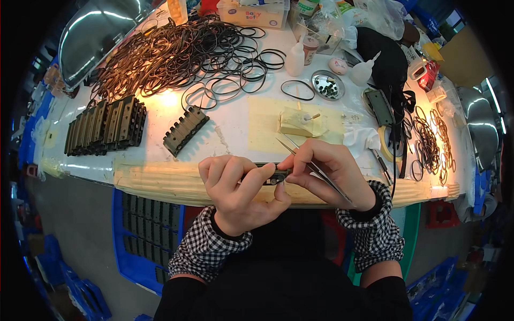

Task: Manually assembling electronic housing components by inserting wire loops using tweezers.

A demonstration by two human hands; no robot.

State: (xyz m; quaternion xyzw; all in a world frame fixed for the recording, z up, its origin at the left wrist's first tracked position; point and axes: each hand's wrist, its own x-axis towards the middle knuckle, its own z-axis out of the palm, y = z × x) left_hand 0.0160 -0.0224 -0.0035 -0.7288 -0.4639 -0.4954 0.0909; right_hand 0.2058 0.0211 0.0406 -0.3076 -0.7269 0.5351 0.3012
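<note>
Near the table's padded front edge, my left hand (235,187) is closed on a small dark plastic part (276,178), pinched between thumb and fingers. My right hand (337,168) is closed too, with metal tweezers (327,181) lying across its fingers; the tips point up and left, away from the part. Right thumb and fingertips meet at the part's right end. Whether they pinch some tiny piece there is hidden. Beyond the hands sits a pale yellow block (297,124) on a yellow sheet (262,115). To the left lies a short notched dark-green block (186,131).
A big heap of black rubber rings (171,59) covers the back left, with rows of notched parts (107,125) in front. A round metal dish (328,85) holds small dark pieces. Squeeze bottles (294,60) stand behind. Below the table, a blue tray (120,251) contains dark strips.
</note>
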